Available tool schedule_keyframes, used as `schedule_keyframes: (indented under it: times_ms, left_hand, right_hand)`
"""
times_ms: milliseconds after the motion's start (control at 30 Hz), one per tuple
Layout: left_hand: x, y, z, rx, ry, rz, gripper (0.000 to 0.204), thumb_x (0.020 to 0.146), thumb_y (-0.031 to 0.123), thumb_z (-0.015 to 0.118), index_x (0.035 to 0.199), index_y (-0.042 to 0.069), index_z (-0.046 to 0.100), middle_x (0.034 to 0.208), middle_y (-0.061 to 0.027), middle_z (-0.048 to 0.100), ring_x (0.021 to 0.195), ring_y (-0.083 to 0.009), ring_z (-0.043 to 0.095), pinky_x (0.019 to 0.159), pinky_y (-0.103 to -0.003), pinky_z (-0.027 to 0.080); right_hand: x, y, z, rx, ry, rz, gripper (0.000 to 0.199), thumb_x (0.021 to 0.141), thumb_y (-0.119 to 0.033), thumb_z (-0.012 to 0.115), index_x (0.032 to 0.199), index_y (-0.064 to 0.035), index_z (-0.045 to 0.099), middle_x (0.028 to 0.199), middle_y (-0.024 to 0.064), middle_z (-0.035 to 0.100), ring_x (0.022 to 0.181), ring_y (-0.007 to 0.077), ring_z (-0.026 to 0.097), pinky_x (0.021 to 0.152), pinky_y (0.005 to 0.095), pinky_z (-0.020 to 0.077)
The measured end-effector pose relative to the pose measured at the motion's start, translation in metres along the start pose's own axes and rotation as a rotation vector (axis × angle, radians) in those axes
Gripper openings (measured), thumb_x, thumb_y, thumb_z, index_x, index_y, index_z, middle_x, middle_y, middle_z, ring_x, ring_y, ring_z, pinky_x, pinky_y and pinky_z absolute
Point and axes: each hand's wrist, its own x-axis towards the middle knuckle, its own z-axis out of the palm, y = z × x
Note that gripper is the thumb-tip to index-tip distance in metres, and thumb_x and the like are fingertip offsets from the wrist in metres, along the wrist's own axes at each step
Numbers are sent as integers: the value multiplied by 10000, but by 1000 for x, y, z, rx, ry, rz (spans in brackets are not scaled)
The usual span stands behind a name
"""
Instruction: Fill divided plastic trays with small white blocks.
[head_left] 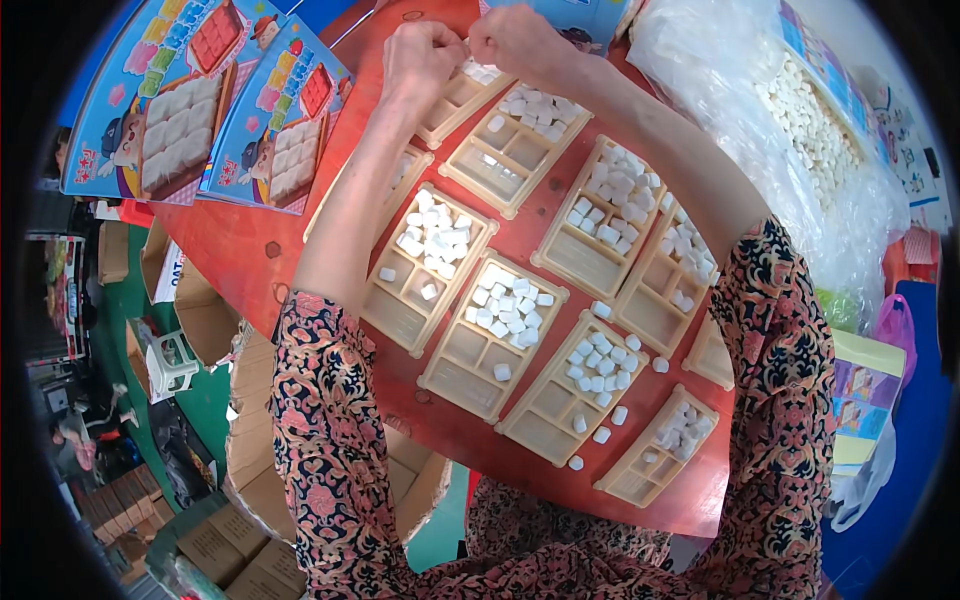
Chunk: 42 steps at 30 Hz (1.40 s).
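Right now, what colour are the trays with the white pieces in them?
The trays are pale tan, best seen in the head view.

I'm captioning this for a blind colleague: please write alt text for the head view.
A person's left hand and right hand are close together over a tan tray on a red table. Nearby compartmented trays hold small white pieces; blue illustrated packages are at left, clear plastic at right.

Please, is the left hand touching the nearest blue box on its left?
Apart: the head view shows red table between the left hand and this blue box.
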Motion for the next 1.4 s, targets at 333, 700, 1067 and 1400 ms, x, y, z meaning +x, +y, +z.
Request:
schedule_keyframes:
  times_ms: [333,700,1067,1400]
  left_hand:
    - [-29,29,-14,-222,-167,35,120,730,48,646,831,19,704,702,-122,672,585,-168,620,583,-312,496]
    - [-57,38,3,-26,-268,239,85,759,45,655,803,-26,671,620,-39,581,550,-80,542,506,-258,447]
    - [-57,29,-21,-122,-317,57,143,718,53,661,836,-22,690,720,-101,674,684,-157,646,655,-298,500]
    - [-73,36,-11,442,-322,423,162,705,61,644,828,-43,654,791,-186,642,757,-318,630,712,-385,482]
  right_hand:
    - [1,79,-72,1637,-612,384,108,710,-49,597,795,-15,654,698,160,621,643,259,625,578,346,478]
    - [-23,92,-95,1656,-643,739,108,675,-64,656,766,-11,677,676,122,634,627,219,626,601,323,485]
    - [-21,100,-117,1599,-642,682,85,735,-49,626,757,33,633,677,146,612,641,257,609,631,337,476]
    - [-25,95,-140,1571,-616,435,60,775,-41,575,805,11,581,722,145,581,687,297,572,637,386,453]
